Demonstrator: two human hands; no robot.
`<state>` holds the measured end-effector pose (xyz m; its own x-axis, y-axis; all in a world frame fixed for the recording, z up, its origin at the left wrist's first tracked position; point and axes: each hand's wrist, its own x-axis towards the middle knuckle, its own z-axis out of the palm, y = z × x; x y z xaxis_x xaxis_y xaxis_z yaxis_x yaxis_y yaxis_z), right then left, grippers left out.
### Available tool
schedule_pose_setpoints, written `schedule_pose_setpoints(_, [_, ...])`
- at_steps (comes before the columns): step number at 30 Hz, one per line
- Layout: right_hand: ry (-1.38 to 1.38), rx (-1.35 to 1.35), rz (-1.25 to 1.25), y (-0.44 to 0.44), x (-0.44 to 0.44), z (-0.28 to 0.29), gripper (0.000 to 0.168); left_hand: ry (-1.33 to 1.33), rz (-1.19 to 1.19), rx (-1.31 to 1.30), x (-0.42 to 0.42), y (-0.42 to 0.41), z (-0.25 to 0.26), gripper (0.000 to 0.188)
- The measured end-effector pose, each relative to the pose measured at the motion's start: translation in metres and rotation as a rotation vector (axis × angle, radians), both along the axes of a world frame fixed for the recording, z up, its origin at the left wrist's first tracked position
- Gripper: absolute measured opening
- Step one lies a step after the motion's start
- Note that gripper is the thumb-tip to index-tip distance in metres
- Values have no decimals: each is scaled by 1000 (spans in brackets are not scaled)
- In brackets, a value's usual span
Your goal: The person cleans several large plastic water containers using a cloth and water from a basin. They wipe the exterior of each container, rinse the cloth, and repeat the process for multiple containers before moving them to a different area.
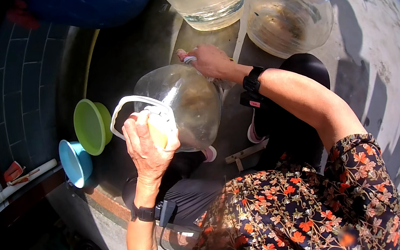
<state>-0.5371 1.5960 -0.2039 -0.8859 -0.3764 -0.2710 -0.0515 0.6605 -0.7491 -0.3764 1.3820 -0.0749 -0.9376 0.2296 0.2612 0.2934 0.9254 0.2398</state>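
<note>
A large clear plastic jar [197, 106] lies tilted in front of me, its capped neck toward my left side. My left hand [149, 142] grips the yellowish lid [157, 130] at the neck, under the white carrying handle [137, 99]. At the jar's far side, my right hand [209, 60] is closed on a crumpled cloth [223, 84], which is mostly hidden beneath the hand and against the jar. Whether the cloth touches the jar all along cannot be told.
Two more big clear jars stand beyond, one [208, 7] holding liquid, the other [288, 20] with a yellow lid. A green basin [90, 127] and a blue basin [73, 163] rest at the left. A dark blue container [91, 3] is at the top.
</note>
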Motion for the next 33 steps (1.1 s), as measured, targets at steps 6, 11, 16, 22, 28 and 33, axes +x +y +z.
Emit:
schedule_pose_setpoints(6, [581,-281,371,-23,40,62,32,9,-49,-16,23,0,0,75])
schedule_pose_setpoints(11, [585,-306,468,-32,19,50,37,24,-125,-9,22,-1,-5,75])
schedule_pose_setpoints(16, [-92,6,264,-1,-10,44,34,28,-205,-75,34,3,-7,64])
schedule_pose_setpoints(22, [626,-296,643,-13,37,74,36,-13,-243,-74,41,3,-2,64])
schedule_pose_setpoints(28, [490,-107,460,-9,0,48,36,-151,-421,-34,10,5,13,68])
schedule_pose_setpoints(33, [-68,-9,179,11,-9,57,34,-266,-623,-148,-27,2,38,63])
